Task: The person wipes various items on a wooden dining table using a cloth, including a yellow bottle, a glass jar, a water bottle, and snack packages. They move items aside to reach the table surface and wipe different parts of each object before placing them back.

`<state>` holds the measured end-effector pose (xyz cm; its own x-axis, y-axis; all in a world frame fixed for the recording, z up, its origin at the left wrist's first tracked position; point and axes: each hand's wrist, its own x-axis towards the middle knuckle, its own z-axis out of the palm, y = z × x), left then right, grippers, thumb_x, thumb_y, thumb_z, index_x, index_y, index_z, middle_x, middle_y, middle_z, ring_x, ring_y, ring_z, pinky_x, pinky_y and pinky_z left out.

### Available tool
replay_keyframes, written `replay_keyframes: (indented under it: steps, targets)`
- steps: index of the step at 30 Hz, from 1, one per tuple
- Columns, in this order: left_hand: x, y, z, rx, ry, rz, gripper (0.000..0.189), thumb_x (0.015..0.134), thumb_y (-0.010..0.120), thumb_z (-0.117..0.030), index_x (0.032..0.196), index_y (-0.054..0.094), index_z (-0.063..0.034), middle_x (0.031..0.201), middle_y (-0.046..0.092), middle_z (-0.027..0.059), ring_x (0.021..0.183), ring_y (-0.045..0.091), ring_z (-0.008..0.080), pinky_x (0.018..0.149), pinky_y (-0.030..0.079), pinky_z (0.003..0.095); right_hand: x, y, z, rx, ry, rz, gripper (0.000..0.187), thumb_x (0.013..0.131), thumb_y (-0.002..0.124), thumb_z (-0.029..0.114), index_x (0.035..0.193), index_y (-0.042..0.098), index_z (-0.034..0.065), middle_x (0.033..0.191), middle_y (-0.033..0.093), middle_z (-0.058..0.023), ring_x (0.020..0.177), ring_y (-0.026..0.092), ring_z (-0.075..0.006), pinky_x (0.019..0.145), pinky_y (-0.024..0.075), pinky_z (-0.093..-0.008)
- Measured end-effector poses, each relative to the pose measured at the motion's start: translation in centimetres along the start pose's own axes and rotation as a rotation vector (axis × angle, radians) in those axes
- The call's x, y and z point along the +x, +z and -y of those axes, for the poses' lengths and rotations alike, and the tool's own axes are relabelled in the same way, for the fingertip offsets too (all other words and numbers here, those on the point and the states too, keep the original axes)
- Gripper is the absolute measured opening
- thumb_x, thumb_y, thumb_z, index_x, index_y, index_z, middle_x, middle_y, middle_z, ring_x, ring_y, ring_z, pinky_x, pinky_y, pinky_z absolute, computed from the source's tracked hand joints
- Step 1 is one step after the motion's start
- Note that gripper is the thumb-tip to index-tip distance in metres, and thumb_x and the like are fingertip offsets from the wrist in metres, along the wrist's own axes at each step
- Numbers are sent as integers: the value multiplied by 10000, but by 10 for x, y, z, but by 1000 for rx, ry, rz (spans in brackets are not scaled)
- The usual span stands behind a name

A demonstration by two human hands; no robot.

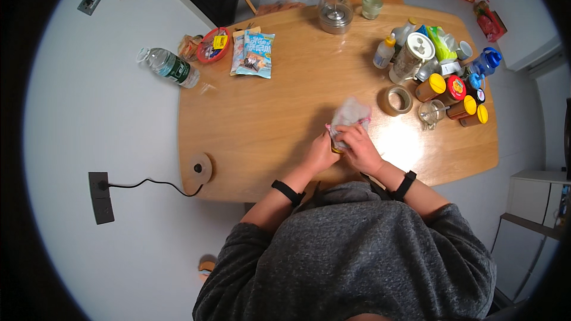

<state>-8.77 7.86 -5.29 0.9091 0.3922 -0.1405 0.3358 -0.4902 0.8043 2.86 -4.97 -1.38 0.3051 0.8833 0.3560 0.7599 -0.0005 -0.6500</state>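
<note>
Close to the table edge in front of me, both my hands meet around a whitish cloth with pink edging (pixel 352 113), which is partly blurred. My right hand (pixel 363 150) presses its fingers onto the cloth from above. On the other side, my left hand (pixel 322 154) grips a small object with a yellow edge (pixel 337 150). The cloth and my fingers cover most of that object, so its kind cannot be made out. Right of the cloth, a roll of brown packing tape (pixel 397 100) lies on the wooden table (pixel 267 120).
Yellow-lidded jars (pixel 430 87), a glass cup (pixel 432 113), a lidded tumbler (pixel 412 55) and a dropper-type bottle (pixel 383 52) crowd the right. A glass kettle (pixel 335 9) stands far back. Snack packets (pixel 255 55), a water bottle (pixel 171 67) and a corded kettle base (pixel 200 168) are left.
</note>
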Motion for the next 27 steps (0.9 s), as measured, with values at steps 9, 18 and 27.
replay_keyframes:
  steps: [9,18,27]
  targets:
    - [-1,-4,-4,-68,-149,87,854,682,804,-302,1352,331,-62,1155,605,220,1061,591,398,858,485,443,30,21,-21,177,379,7,249,842,629,87,1062,512,80,1036,583,-178,945,578,-392,828,476,-404]
    - [-2,15,29,-364,-44,54,515,761,757,-225,1208,559,-63,1132,646,151,1037,625,270,864,489,382,1,-7,-2,196,12,261,180,796,677,89,939,568,84,1127,619,-77,1209,480,-310,1045,342,-458]
    - [3,18,32,-155,-56,14,478,801,690,-306,1195,560,-68,1123,626,194,1039,606,364,849,491,402,20,10,-8,-9,-68,134,190,775,683,141,937,607,77,979,583,-75,1000,527,-320,943,431,-394]
